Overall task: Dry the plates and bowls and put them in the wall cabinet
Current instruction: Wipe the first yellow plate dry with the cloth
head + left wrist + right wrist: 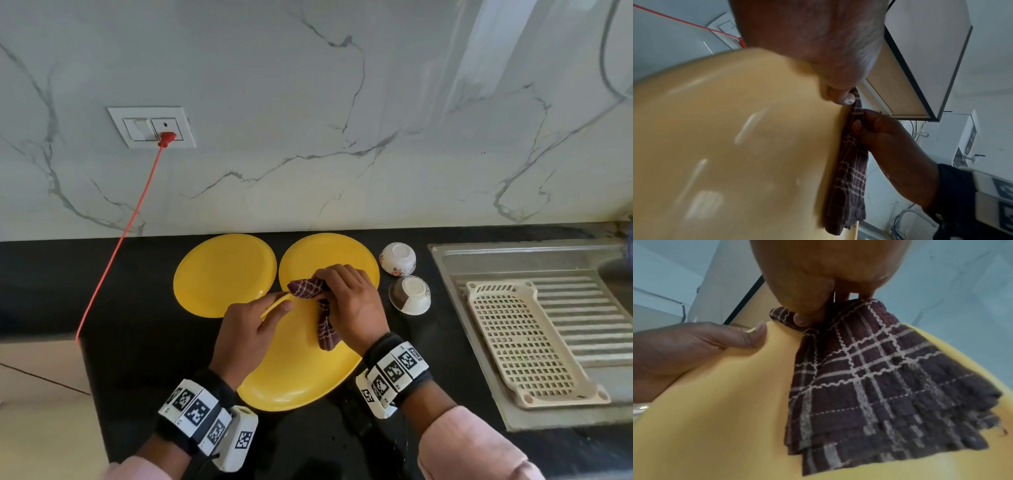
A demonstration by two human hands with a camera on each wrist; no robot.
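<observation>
Over the counter (144, 325), the left hand (250, 329) grips the tilted yellow plate (301, 359) by its far rim; the right hand (352, 301) bunches a checked cloth (322, 308) against its face.

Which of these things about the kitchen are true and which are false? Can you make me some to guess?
1. The left hand holds the rim of a yellow plate. True.
2. The right hand holds a sponge. False: it grips a dark checked cloth.
3. Two small bowls sit upside down on the black counter. True.
4. All the plates are blue. False: all three are yellow, and two plates lie flat on the counter.
5. The drying rack beside the sink is full of dishes. False: no dishes lie on it.
</observation>
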